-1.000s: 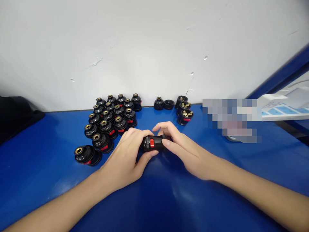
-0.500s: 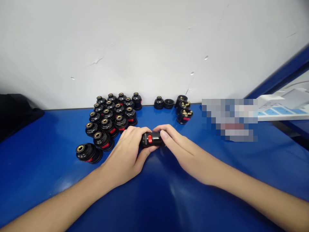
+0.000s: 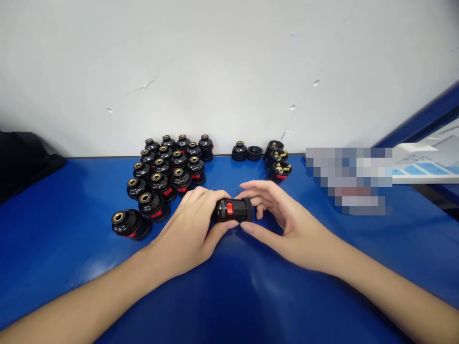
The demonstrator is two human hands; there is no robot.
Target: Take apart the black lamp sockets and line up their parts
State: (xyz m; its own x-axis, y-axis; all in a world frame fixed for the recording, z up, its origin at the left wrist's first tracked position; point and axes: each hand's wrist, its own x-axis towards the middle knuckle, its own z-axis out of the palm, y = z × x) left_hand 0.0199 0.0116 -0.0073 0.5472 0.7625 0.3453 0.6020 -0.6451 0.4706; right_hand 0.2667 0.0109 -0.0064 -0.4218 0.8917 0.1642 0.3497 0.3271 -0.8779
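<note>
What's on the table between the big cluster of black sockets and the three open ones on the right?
In the head view, between the cluster and the open sockets stand one capped socket and a loose black ring.

Looks like a small assembly workshop / factory bench: blue work surface (image 3: 71,267) vs. a plain white wall (image 3: 215,62), approx. 15+ identical black lamp-holder parts (image 3: 168,172) w/ brass tops grouped in rows, plus a few loose parts (image 3: 276,157) near the wall, some open w/ brass contacts showing.
</note>
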